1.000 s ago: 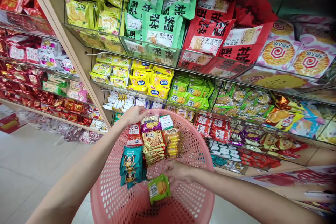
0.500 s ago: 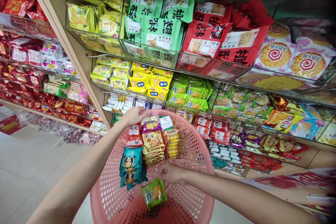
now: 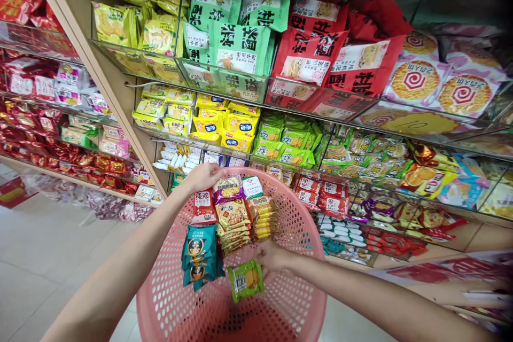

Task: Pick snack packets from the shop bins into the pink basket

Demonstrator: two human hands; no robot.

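My left hand [image 3: 205, 176] is closed over the far rim of a pink perforated plastic basket [image 3: 316, 304]. Inside the basket, my right hand [image 3: 272, 256] grips a green biscuit packet [image 3: 246, 280] near its right edge; part of the fingers is hidden. Just beyond lie a stack of gold biscuit packets [image 3: 233, 215] and a column of brown-and-yellow packets [image 3: 263, 216]. Teal packets [image 3: 199, 256] rest on the left side, below a red packet [image 3: 203, 207]. A purple packet [image 3: 228, 188] and a white-and-green one [image 3: 252, 187] sit near the far rim.
Glass-fronted shelves rise behind the basket, holding large green bags [image 3: 240, 48], red bags [image 3: 312, 56], yellow packets [image 3: 240, 125] and small green packets [image 3: 280, 141]. Another shelf unit with red packets [image 3: 36, 117] stands at left. Pale tiled floor [image 3: 44, 256] shows below.
My right hand has shifted up and to the right inside the basket, and the green biscuit packet has moved with it. The left hand stays on the rim. The view has shifted slightly.
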